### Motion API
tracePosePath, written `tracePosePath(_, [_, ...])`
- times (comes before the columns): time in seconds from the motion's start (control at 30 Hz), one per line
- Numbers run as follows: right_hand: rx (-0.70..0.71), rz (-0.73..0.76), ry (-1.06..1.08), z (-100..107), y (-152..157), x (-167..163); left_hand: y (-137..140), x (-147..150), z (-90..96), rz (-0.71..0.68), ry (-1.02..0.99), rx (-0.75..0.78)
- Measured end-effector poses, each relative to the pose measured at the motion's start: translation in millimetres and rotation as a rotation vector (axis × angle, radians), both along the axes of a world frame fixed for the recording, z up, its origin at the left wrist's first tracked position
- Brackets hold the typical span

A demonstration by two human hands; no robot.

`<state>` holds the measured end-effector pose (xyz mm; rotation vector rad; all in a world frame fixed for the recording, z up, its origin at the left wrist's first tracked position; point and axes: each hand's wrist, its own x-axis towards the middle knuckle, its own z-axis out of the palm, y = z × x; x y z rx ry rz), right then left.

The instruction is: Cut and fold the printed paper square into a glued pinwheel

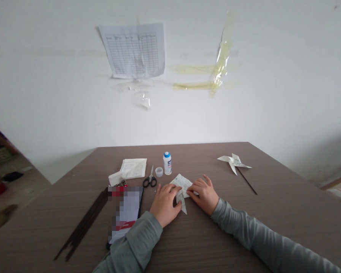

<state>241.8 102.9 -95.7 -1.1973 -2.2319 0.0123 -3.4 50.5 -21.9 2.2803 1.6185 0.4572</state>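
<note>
A person in grey sleeves works with both hands at a dark wood-grain bench [221, 242], over a folded sheet of printed paper [180, 181] that lies near the middle, between the hands and partly under them. The left hand [166, 204] rests on the paper's left part, not clenched: its fingers are loosely spread, thumb and forefinger apart, with a pointed paper flap [183, 206] jutting toward the person beside them. The right hand [204, 195] pinches the paper's right edge between thumb and fingertips. Just beyond stand a white glue bottle [168, 166] with a blue top and, beside it, a small translucent cup [158, 172]; black-handled scissors [150, 181] lie to the left of these, blades pointing away. Farther left are a stack of paper [134, 168] and a small white box [115, 178], its contents too small to tell. Nearer the person lie a dark-edged phone [129, 208] — its face pixelated — and a bundle of thin dark sticks [86, 220]. Well apart on the right rests a paper pinwheel [234, 163] on a dark stick [247, 182] — and on the wall [74, 94] behind hang a printed table sheet [133, 51] and strips of yellowed tape [194, 86]
</note>
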Motion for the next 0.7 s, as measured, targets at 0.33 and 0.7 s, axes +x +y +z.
tracePosePath(0.33, [-0.093,-0.018,-0.029,12.3,-6.2,-1.8,-3.0,5.8,8.3,0.016,0.057,0.002])
tracePosePath(0.7, [-0.097,-0.002,-0.011,8.0,-2.8,0.9,-1.5,6.6,9.9,0.017,0.055,-0.009])
